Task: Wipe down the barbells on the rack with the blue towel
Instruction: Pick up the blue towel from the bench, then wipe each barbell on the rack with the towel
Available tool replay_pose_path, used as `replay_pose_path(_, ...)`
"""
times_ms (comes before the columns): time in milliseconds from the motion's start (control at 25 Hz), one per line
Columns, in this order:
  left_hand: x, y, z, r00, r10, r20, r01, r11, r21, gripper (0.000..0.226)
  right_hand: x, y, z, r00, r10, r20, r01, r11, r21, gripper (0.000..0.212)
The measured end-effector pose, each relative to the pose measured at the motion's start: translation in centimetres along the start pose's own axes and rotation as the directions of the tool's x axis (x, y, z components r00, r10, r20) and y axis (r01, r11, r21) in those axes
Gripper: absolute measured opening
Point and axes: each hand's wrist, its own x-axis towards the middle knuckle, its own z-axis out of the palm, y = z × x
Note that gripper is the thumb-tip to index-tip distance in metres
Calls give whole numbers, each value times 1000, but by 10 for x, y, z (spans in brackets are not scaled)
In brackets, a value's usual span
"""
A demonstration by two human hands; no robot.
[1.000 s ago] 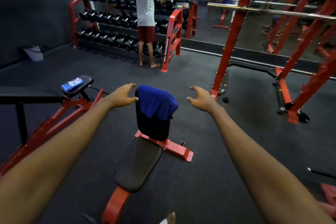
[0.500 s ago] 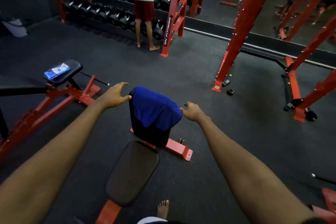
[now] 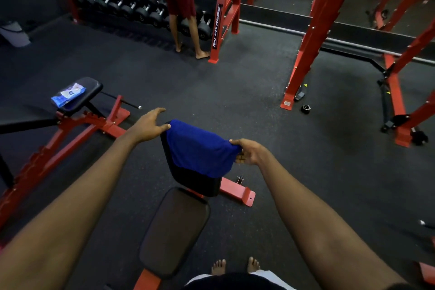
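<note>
The blue towel (image 3: 200, 148) lies draped over the top of the upright black backrest of a red-framed bench (image 3: 179, 228) right in front of me. My right hand (image 3: 250, 151) pinches the towel's right edge, thumb on top and fingers underneath. At the towel's left top corner my left hand (image 3: 149, 125) touches the cloth with its thumb, the fingers spread out above it. The red barbell rack (image 3: 313, 30) stands to the far right; its bars lie above the frame's edge.
A second bench (image 3: 77, 94) at the left carries a blue-and-white packet (image 3: 68, 94). A person (image 3: 181, 2) stands at the dumbbell rack (image 3: 122, 4) at the back. A small black collar (image 3: 306, 109) lies by the rack's foot. My bare feet (image 3: 235, 266) are behind the bench.
I have stepped closer and the view has tilted down. My right hand went from reaching in the air to pinching the towel's right edge; my left hand came to its left corner.
</note>
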Motion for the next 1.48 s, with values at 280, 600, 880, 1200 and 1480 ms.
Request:
replay_pose_path(280, 47, 58, 7, 998, -17, -57, 14, 998, -56, 66, -22, -67, -72, 989, -48, 139, 5, 956, 294, 33)
replay_pose_path(600, 107, 193, 68, 998, -24, -52, 13, 980, -197, 56, -49, -144, -192, 955, -259, 146, 180, 894, 410, 21)
replay_pose_path(880, 163, 324, 183, 904, -100, 417, 303, 836, -457, 67, -51, -182, -300, 952, -303, 35, 250, 841, 480, 16)
replay_pose_path(1200, 255, 435, 218, 631, 210, 747, 701, 260, -665, 58, -16, -255, -395, 925, -354, -135, 364, 735, 572, 13)
replay_pose_path(1480, 347, 484, 209, 817, 163, 553, 535, 141, -833, 25, 44, -279, -483, 830, -249, -499, 482, 771, 416, 23)
